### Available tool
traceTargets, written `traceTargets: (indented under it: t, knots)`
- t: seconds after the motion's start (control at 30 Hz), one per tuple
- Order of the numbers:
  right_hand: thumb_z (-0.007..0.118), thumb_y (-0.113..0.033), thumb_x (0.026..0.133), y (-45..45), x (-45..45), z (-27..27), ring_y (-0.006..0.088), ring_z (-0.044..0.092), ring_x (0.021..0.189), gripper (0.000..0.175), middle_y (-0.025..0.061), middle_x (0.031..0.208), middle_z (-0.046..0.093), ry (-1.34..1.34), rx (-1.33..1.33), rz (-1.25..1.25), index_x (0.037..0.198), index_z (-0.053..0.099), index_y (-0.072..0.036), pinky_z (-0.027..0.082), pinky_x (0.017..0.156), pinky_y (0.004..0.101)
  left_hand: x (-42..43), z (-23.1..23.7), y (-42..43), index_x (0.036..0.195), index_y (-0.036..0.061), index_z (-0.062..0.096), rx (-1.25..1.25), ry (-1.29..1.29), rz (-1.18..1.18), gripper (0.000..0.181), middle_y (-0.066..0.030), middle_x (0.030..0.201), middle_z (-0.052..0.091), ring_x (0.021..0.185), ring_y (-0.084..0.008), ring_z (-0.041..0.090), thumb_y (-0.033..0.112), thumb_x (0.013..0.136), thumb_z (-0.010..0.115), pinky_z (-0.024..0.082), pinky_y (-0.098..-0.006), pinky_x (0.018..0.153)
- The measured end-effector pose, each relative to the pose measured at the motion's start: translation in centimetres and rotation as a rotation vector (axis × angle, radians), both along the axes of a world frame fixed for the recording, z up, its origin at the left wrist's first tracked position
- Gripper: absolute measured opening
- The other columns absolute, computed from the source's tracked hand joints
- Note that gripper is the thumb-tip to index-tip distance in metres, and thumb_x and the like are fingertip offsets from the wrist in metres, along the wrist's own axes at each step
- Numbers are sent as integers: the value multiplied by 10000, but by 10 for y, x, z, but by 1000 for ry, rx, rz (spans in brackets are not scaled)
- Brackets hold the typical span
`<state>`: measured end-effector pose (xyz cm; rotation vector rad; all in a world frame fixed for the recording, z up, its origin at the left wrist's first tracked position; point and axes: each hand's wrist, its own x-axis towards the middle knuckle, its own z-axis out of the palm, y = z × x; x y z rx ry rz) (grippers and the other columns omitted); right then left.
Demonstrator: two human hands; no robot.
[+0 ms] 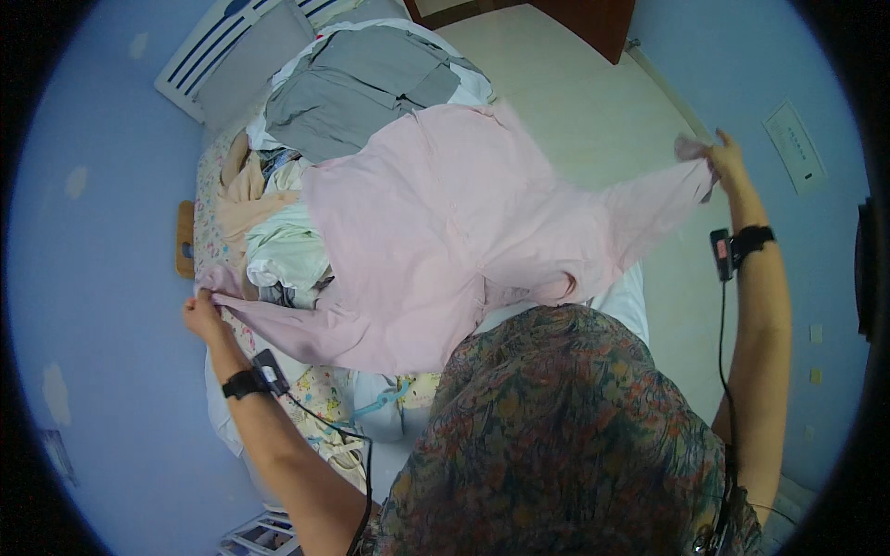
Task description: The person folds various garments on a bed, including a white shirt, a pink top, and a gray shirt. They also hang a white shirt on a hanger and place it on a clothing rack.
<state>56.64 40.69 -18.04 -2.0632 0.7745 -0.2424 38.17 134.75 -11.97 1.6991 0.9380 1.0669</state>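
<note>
A pink button-front shirt (431, 229) is spread before me over the bed, its collar end towards my body and its hem away from me. My left hand (203, 314) pinches the end of one sleeve at the left edge of the bed. On the far right, my right hand (724, 163) grips the other sleeve's cuff, stretched out above the floor. Beyond the hem lies a grey garment (368, 76), laid flat on white cloth. Beside the shirt on the left is a pale green garment (288, 247) in a heap of clothes.
Peach cloth (247, 198) lies in the heap by the blue wall (104, 243). A light blue plastic hanger (379, 402) rests on the bed near me. The bed's slatted headboard (201, 76) stands at the far left, a brown door (591, 24) at the far end. Tiled floor (591, 104) runs along the right.
</note>
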Motion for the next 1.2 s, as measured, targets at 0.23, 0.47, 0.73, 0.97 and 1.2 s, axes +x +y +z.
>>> traceTargets:
  t: [0.23, 0.47, 0.73, 0.97, 1.2]
  knots:
    - [582, -10, 864, 18, -21, 1, 308, 590, 1095, 682, 236, 1273, 560, -366, 572, -183, 1479, 289, -10, 494, 901, 414, 40, 57, -201, 982, 25, 551, 267, -258, -337, 220, -32, 935, 586, 787, -130, 570, 30, 811, 690, 476, -257, 721]
    - [686, -97, 864, 164, -49, 106, 214, 621, 1040, 556, 144, 1284, 580, -1025, 133, 523, 1372, 479, -11, 516, 870, 331, 39, 63, -374, 1179, 18, 594, 356, 252, -1582, 429, -70, 1097, 640, 907, -170, 631, 90, 788, 752, 513, -316, 809]
    - [670, -140, 807, 210, -88, 28, 296, 612, 1101, 496, 158, 1309, 574, -226, -168, 1422, 1287, 575, -57, 483, 942, 378, -42, -41, -260, 875, 8, 630, 374, 1058, -896, 173, -73, 703, 635, 652, -177, 596, 171, 855, 684, 469, -307, 617]
    - [742, -283, 831, 170, -111, -114, 250, 600, 1107, 620, 184, 1247, 597, 452, 626, 566, 1288, 509, 63, 480, 939, 347, -105, -147, -270, 971, -20, 643, -264, 653, -805, 280, -54, 847, 690, 789, -155, 642, 231, 876, 722, 510, -289, 741]
    - [768, -178, 794, 171, -104, -83, 244, 638, 1026, 622, 185, 1179, 618, 372, 855, 408, 1243, 471, 134, 530, 868, 336, -66, -133, -286, 1252, -50, 522, -783, 732, -824, 518, -132, 1102, 659, 939, -172, 635, 138, 819, 734, 512, -295, 813]
